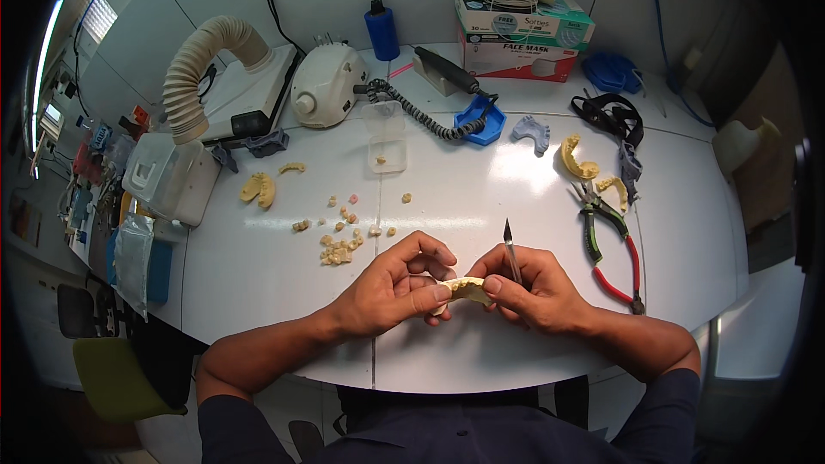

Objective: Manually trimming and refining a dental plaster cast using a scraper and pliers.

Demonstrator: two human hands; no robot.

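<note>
Between my two hands, above the table near its front edge, is a pale yellow plaster dental cast [468,289], curved like an arch. My left hand [400,286] grips its left end between thumb and fingers. The right end is pinched by the thumb and fingers of my right hand [537,292]. A small pointed knife [510,245] also sits in my right hand, its dark blade sticking up between the fingers. Beyond my left hand lie several small loose tooth pieces [342,248] in a scattered group.
Pliers [632,262] with red and green handles lie right of my hand. More plaster casts [577,157] stand behind them. A clear open box [387,159], a blue hexagonal tray [481,120], a rotary handpiece [447,70] and a ribbed suction hose [185,77] are farther back.
</note>
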